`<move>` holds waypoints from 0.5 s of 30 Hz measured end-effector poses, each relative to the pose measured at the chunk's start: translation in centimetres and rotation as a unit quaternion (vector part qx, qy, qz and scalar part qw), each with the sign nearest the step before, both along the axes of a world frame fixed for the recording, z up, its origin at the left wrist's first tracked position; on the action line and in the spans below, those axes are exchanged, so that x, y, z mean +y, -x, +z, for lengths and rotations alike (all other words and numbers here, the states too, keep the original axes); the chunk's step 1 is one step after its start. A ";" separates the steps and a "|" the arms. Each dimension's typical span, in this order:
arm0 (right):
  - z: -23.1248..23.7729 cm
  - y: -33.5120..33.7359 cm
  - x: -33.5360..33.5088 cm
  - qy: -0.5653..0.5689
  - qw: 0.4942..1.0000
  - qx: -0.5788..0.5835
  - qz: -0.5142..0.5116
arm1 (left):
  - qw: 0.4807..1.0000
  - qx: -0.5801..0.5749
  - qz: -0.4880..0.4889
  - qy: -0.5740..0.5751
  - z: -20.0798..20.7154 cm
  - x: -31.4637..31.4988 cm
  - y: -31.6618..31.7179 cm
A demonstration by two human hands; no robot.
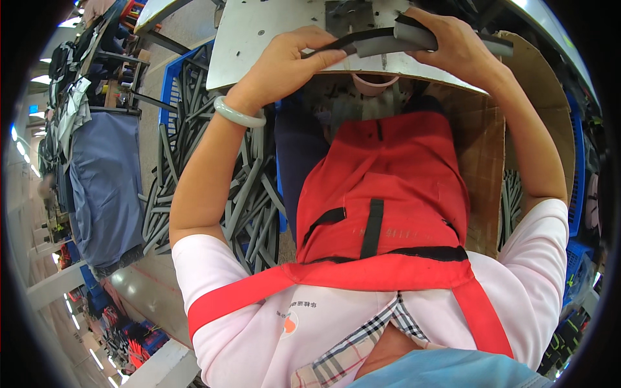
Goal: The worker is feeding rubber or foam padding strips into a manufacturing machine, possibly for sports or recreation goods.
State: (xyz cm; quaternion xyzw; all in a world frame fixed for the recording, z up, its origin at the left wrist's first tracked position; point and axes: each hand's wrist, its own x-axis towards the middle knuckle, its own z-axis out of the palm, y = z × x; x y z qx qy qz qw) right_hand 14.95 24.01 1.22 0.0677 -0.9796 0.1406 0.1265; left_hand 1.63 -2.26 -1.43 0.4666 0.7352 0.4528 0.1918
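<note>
Above the table's near edge I hold a long grey foam tube (pixel 378 44) with a dark strip along it, roughly level from left to right. The fingers of my left hand (pixel 284 64) pinch its thin dark end. My right hand (pixel 449 48) is wrapped round its thicker grey part, and a length sticks out to the right past my hand. Part of the tube is hidden behind my right fingers. Beneath it lies the white tabletop (pixel 259 39), with small dark scraps and a dark square plate (pixel 349 14) on it.
Many grey foam tubes (pixel 252 187) fill and spill around a blue crate (pixel 171 81) to my left. On the right stands an open cardboard box (pixel 482 174), with more grey tubes (pixel 511 194) beside it. A pink bowl (pixel 374 84) sits under the table edge, just beyond my red apron (pixel 388 168).
</note>
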 end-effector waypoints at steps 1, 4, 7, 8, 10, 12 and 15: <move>0.3 -0.1 0.2 -0.001 1.000 0.001 -0.002 | 0.995 0.096 -0.001 -0.035 -0.3 0.3 0.2; 0.4 -0.4 0.6 0.004 1.000 -0.007 -0.028 | 0.993 -0.107 0.048 0.014 0.6 1.0 0.2; 3.5 0.5 -0.1 -0.021 0.990 -0.131 -0.058 | 0.995 -0.072 0.072 0.003 1.2 1.9 1.7; 3.7 0.9 0.0 -0.035 0.987 -0.143 -0.063 | 0.995 -0.062 0.079 -0.016 0.9 2.1 2.0; 2.8 1.3 0.9 -0.042 0.992 -0.102 -0.063 | 0.994 -0.048 0.092 -0.017 1.2 2.9 2.3; 2.7 1.9 1.4 -0.041 0.993 -0.087 -0.067 | 0.993 -0.035 0.107 -0.019 1.3 3.5 2.6; 2.5 2.4 1.7 -0.020 0.995 -0.074 -0.064 | 0.990 -0.033 0.131 -0.025 1.2 4.0 3.5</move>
